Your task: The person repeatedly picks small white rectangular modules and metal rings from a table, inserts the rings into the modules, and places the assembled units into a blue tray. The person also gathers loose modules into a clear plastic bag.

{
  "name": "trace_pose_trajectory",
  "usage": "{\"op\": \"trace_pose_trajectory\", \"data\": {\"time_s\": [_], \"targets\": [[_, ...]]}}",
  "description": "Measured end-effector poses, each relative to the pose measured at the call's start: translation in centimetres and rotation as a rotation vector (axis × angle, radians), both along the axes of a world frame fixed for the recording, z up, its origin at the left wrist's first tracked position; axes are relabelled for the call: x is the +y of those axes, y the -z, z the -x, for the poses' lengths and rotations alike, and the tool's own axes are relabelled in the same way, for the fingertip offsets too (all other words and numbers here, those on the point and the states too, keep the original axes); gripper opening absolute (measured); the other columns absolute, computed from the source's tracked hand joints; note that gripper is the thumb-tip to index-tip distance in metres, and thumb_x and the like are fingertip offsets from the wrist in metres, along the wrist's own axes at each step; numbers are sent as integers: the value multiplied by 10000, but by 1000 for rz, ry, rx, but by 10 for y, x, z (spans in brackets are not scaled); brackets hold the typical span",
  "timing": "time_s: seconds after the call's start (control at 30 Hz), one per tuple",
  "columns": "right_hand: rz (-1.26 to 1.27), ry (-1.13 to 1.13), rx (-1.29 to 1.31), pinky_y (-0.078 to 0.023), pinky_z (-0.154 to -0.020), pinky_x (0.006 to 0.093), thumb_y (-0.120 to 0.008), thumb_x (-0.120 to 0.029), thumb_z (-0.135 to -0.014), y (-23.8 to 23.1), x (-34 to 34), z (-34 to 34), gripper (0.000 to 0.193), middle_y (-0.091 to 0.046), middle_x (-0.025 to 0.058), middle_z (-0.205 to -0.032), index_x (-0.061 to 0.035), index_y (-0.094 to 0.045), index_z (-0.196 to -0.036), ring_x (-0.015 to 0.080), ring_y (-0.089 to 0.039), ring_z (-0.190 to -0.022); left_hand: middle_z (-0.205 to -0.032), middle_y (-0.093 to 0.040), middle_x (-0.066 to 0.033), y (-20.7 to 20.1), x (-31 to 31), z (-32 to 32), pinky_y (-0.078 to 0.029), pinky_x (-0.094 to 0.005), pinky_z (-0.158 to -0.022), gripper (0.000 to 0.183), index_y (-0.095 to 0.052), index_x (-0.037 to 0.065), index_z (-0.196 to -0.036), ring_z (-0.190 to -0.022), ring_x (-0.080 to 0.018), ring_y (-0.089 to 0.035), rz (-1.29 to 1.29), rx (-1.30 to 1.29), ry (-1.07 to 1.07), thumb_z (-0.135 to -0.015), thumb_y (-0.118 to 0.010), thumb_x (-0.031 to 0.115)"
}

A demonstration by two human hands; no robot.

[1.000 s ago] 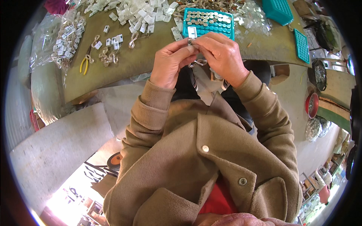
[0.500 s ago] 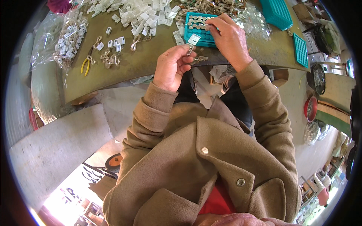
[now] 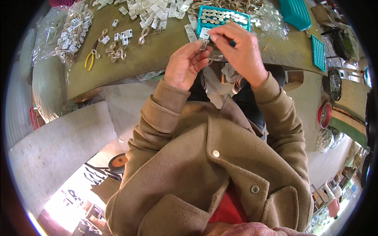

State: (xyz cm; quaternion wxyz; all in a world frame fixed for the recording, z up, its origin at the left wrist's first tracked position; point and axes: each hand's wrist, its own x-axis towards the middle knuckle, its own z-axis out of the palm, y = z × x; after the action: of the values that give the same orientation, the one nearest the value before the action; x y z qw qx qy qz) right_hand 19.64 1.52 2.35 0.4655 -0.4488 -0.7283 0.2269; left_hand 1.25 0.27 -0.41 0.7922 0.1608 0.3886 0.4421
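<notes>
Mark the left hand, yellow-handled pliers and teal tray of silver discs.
Left hand (image 3: 182, 64): head view, middle of the hand.
Pliers (image 3: 92, 61): head view, yellow handle.
Teal tray (image 3: 246, 27): head view, bare right end.

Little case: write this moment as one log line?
left hand: holds case | right hand: beside case, touch unclear | tray: holds round pieces | pliers: on table

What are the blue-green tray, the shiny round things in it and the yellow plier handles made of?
The teal tray looks like smooth plastic: its colour is even and its rows of pockets seem moulded. The silver discs look like shiny metal, as they glint. The yellow plier handles are probably plastic- or rubber-coated, being evenly bright.
</notes>
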Motion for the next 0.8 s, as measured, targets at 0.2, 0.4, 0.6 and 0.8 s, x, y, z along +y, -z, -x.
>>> {"op": "trace_pose_trajectory", "data": {"time_s": [0.2,0.4,0.6,0.8], "targets": [[-22,18,-103,-517,-622,380,-655,-72,-865,4,-15,14,87,-614,110,-850,-66,-657,-952,315,-633,-726,-955,-682,-28,1,-5,-9,-563,-274,-779,182,-675,46,-1055,-879,-125,-664,-52,6,-36,-969,-626,198],[-31,22,-138,-511,-621,400,-634,-39,-867,9,-14,13,84,-605,127,-855,-51,-637,-951,343,-624,-739,-969,-690,-45,-6,-12,-17,-564,-269,-765,198,-683,14,-1074,-861,-126,-662,-110,149,-104,-952,-656,167],[278,-23,128,-513,-636,333,-653,-48,-878,5,-14,6,65,-678,100,-847,-17,-673,-931,213,-673,-767,-951,-709,-58,-6,-13,-19,-567,-244,-726,211,-680,-7,-1093,-824,-109,-666,-213,276,-103,-951,-660,147],[350,3,309,-508,-660,293,-651,-25,-885,10,-14,9,161,-696,75,-850,-30,-717,-1032,133,-644,-743,-966,-718,-83,-7,-11,-13,-559,-233,-705,204,-691,-22,-1069,-792,-99,-657,-167,246,-41,-964,-633,143]]}}
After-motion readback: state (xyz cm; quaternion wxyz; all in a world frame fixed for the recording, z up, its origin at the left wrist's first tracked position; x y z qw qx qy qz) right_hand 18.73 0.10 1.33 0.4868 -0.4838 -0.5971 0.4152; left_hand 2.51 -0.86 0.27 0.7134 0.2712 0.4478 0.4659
